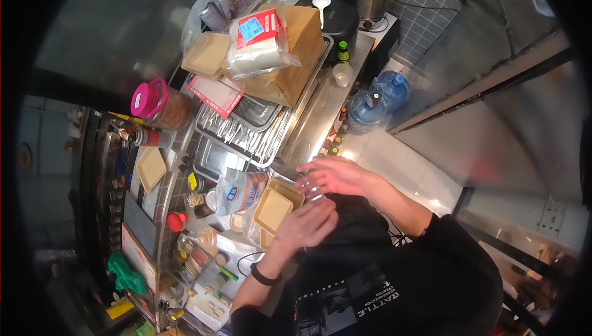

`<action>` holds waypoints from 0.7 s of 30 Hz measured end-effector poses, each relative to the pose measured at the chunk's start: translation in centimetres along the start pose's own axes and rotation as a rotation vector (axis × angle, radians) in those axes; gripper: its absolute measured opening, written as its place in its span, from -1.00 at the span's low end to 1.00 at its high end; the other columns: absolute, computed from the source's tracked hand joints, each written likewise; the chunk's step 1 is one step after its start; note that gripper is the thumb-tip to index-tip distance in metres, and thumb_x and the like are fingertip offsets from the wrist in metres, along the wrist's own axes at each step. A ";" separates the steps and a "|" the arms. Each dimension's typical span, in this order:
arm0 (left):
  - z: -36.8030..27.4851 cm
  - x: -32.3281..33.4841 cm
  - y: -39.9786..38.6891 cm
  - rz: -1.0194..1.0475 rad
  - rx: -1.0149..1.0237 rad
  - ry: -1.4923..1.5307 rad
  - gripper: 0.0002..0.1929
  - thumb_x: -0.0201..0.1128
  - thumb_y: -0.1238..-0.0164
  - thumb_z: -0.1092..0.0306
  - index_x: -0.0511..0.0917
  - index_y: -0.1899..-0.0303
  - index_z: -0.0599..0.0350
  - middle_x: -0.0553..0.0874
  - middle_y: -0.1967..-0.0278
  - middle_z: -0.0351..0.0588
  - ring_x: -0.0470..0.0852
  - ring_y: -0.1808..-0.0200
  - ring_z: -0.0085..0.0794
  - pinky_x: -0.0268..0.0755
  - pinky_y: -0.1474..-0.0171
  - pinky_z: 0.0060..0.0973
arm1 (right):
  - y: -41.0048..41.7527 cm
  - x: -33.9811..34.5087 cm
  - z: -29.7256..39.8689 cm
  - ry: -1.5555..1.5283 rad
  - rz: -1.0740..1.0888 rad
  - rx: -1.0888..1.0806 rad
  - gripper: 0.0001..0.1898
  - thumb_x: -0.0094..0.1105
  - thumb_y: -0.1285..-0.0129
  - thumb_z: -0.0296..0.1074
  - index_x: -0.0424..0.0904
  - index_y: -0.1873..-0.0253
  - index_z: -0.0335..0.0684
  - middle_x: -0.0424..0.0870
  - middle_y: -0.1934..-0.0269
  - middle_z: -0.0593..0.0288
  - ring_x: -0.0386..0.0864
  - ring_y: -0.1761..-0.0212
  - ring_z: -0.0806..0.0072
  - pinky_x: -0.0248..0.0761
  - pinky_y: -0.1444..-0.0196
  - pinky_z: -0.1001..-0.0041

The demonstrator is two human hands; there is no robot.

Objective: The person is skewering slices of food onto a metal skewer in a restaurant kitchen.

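My left hand [311, 224], with a black band at the wrist, has its fingers curled; whether they hold anything is hidden. Above it, my right hand [335, 177] is slightly blurred, palm inward, fingers extended and apart. A small shiny silvery thing [314, 192] shows between the two hands, too unclear to name. Just left of them lie stacked beige takeaway trays [274, 206]. A printed plastic bag [238, 192] leans beside the trays. Near my right fingertips a dark flat blade-like thing [286, 171] rests at the counter edge.
Skewers fill a metal tray [245, 135] ahead. Behind it stands a cardboard box [298, 54] bearing wrapped white containers [259, 56]. A pink-lidded jar [159, 105] sits on the left ledge. Blue water jugs [367, 109] and small bottles [337, 141] stand on the floor at right.
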State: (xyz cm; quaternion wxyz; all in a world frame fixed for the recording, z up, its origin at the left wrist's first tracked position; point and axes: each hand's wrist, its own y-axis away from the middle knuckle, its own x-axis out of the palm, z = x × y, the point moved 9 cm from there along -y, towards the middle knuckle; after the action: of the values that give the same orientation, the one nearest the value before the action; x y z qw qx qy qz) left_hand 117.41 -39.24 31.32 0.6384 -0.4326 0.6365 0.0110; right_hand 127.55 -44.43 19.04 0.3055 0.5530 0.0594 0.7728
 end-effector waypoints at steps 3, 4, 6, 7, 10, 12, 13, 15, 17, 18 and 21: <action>-1.2 0.5 0.2 0.023 -0.008 0.018 -0.87 0.45 -0.28 0.50 0.76 0.16 0.19 0.86 -0.02 -0.03 0.85 -0.12 -0.19 0.76 -0.23 -0.24 | -1.3 1.6 -0.4 -0.041 -0.015 -0.005 -0.61 0.02 -0.78 -0.23 0.59 -0.36 -0.47 0.65 0.21 0.21 0.60 0.25 0.52 0.51 0.16 0.47; -1.1 0.5 0.2 0.032 -0.014 0.022 -0.85 0.45 -0.26 0.51 0.76 0.14 0.18 0.86 -0.03 -0.03 0.85 -0.12 -0.20 0.75 -0.25 -0.23 | -1.3 1.8 -0.6 -0.049 -0.007 -0.018 -0.65 0.02 -0.78 -0.25 0.60 -0.31 -0.46 0.54 0.28 0.29 0.47 0.33 0.59 0.36 0.26 0.52; -1.1 0.0 0.0 0.051 -0.021 0.024 -0.82 0.43 -0.28 0.51 0.77 0.10 0.15 0.85 -0.04 -0.06 0.84 -0.13 -0.21 0.75 -0.26 -0.21 | -1.3 1.9 -1.2 -0.067 0.002 -0.043 -0.71 0.02 -0.78 -0.31 0.63 -0.20 -0.43 0.32 0.40 0.45 0.19 0.50 0.74 0.08 0.47 0.62; -1.2 -0.2 0.0 0.061 -0.024 0.029 -0.80 0.42 -0.28 0.51 0.77 0.07 0.14 0.85 -0.05 -0.07 0.83 -0.14 -0.21 0.75 -0.27 -0.19 | -1.2 1.7 -1.0 -0.023 -0.007 -0.089 -0.72 0.03 -0.78 -0.30 0.63 -0.21 -0.41 0.33 0.40 0.45 0.20 0.50 0.74 0.09 0.47 0.62; 0.2 -2.2 0.8 0.005 -0.104 0.083 -0.79 0.43 -0.26 0.52 0.77 0.08 0.13 0.85 -0.05 -0.09 0.85 -0.06 -0.16 0.76 -0.20 -0.19 | -0.5 1.4 0.1 0.117 -0.044 -0.216 -0.76 0.08 -0.77 -0.28 0.62 -0.19 -0.35 0.41 0.39 0.42 0.23 0.49 0.74 0.08 0.47 0.61; 4.4 -2.1 3.7 0.078 -0.542 0.048 -0.72 0.43 -0.39 0.57 0.70 -0.09 0.18 0.84 -0.05 -0.03 0.86 0.03 -0.21 0.77 -0.07 -0.27 | -0.2 0.9 0.4 0.215 -0.083 -0.271 -0.79 0.13 -0.75 -0.28 0.61 -0.16 -0.31 0.50 0.36 0.38 0.24 0.49 0.74 0.06 0.47 0.60; 7.2 -3.0 5.2 -0.231 -0.771 0.227 -0.62 0.42 -0.45 0.57 0.58 -0.23 0.19 0.83 -0.06 0.02 0.86 0.05 -0.25 0.76 -0.03 -0.32 | 0.0 0.9 0.3 0.219 -0.076 -0.276 -0.81 0.17 -0.74 -0.29 0.61 -0.14 -0.30 0.52 0.35 0.37 0.26 0.49 0.73 0.06 0.47 0.60; 12.3 -2.6 7.1 -0.577 -1.110 0.590 -0.44 0.40 -0.55 0.57 0.35 -0.44 0.19 0.82 -0.07 0.13 0.86 0.06 -0.31 0.76 0.01 -0.40 | 0.7 0.6 0.4 0.225 -0.068 -0.290 -0.84 0.24 -0.70 -0.30 0.61 -0.11 -0.27 0.57 0.34 0.35 0.30 0.50 0.72 0.07 0.48 0.60; 14.4 -2.5 5.7 -0.609 -1.246 0.826 -0.35 0.40 -0.58 0.56 0.22 -0.52 0.19 0.81 -0.07 0.20 0.86 0.03 -0.30 0.76 0.00 -0.42 | 1.2 0.2 0.4 0.308 -0.108 -0.322 -0.86 0.28 -0.68 -0.31 0.60 -0.09 -0.25 0.63 0.32 0.32 0.37 0.51 0.70 0.10 0.50 0.60; 14.7 -2.3 4.9 -0.611 -1.260 0.891 -0.34 0.42 -0.57 0.55 0.22 -0.52 0.19 0.81 -0.07 0.21 0.87 0.03 -0.28 0.77 -0.01 -0.41 | 1.5 -0.1 0.4 0.354 -0.135 -0.338 -0.86 0.30 -0.67 -0.32 0.60 -0.08 -0.24 0.65 0.31 0.31 0.40 0.52 0.70 0.12 0.51 0.59; 15.2 -1.6 3.4 -0.620 -1.219 0.950 -0.33 0.43 -0.54 0.59 0.23 -0.51 0.18 0.83 0.01 0.21 0.89 0.04 -0.20 0.80 -0.05 -0.35 | 1.7 -0.1 -0.1 0.375 -0.117 -0.314 -0.86 0.32 -0.64 -0.33 0.59 -0.08 -0.23 0.71 0.26 0.26 0.50 0.53 0.67 0.19 0.52 0.60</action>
State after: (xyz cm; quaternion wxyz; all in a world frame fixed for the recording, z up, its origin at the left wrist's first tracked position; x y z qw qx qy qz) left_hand 127.38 -27.68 27.97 -0.0703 -0.8167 0.5727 -0.0061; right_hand 126.82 -45.85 19.68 0.4155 0.3414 0.0263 0.8427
